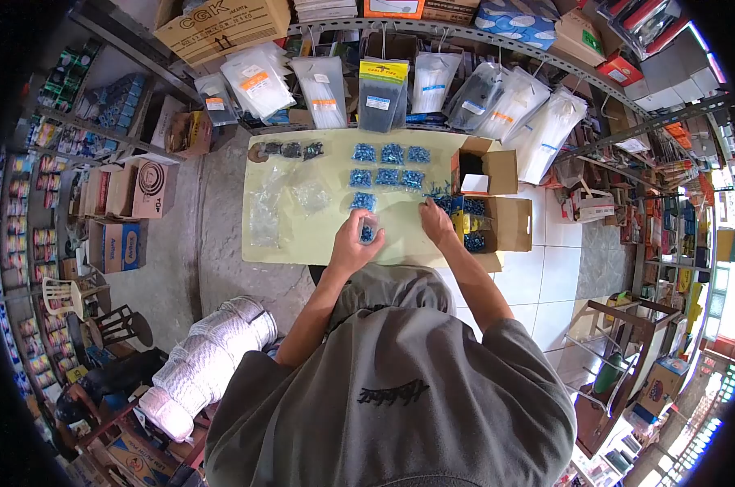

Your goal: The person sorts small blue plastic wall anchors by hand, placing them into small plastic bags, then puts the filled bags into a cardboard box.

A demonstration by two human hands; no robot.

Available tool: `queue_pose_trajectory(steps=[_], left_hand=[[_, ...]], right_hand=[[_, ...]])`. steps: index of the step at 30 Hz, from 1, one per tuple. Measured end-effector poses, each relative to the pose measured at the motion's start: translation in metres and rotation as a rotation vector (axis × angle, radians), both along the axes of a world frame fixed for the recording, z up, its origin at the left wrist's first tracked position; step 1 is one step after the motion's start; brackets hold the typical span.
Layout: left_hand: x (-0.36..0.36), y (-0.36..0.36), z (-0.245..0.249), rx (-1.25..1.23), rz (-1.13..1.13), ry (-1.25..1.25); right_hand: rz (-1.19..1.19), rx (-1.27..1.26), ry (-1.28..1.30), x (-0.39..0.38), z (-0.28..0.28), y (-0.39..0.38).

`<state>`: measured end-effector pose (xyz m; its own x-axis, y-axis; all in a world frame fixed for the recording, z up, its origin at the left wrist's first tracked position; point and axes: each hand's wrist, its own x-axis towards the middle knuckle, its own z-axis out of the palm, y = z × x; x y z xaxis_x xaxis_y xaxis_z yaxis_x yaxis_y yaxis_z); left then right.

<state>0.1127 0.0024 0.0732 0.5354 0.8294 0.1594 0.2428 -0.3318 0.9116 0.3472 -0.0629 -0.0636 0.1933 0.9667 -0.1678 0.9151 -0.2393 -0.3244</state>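
My left hand (pixel 354 245) is wrapped round a small clear cup (pixel 373 223) with small blue pieces inside, near the front edge of the pale yellow table (pixel 302 239). To the right, my right hand (pixel 436 221) has its fingers drawn together beside a loose spread of blue pieces (pixel 439 193); what they hold, if anything, is too small to make out. Clear packets of blue pieces (pixel 388 178) lie in rows beyond my hands, and the nearest packet (pixel 363 201) lies just past the cup. An open cardboard box (pixel 514 225) with more blue pieces stands right of my right hand.
Another open box (pixel 499 169) with dark contents stands at the table's back right. Empty clear bags (pixel 266 213) and dark packets (pixel 291 150) lie on the left. Bags of cable ties (pixel 384 93) hang from a rack behind. A white wrapped roll (pixel 213 353) is at lower left.
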Motion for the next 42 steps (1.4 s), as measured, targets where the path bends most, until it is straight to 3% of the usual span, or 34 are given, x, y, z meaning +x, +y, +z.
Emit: queue_pose_trajectory(steps=[3,6,10,18,22,27,42], left_hand=[[0.002,0.0,0.001,-0.01,-0.009,0.0],[0.002,0.0,0.002,-0.013,-0.006,0.005],[0.005,0.001,0.005,0.047,0.016,-0.03],[0.002,0.001,0.003,0.022,0.011,0.011],[0.001,0.002,0.002,0.032,0.007,0.004],[0.004,0.003,0.001,0.03,-0.014,0.008],[0.007,0.003,0.0,0.029,-0.02,-0.022]], right_hand=[[-0.157,-0.005,0.145,0.009,-0.047,-0.001],[0.021,0.081,0.147,0.009,0.004,0.0],[0.017,0.074,0.189,0.014,0.007,0.001],[-0.235,0.128,0.319,0.01,0.033,0.001],[-0.292,0.078,0.242,0.013,0.021,-0.011],[-0.203,-0.061,0.186,0.009,0.005,-0.024],[-0.025,0.007,0.117,0.016,-0.018,-0.023]])
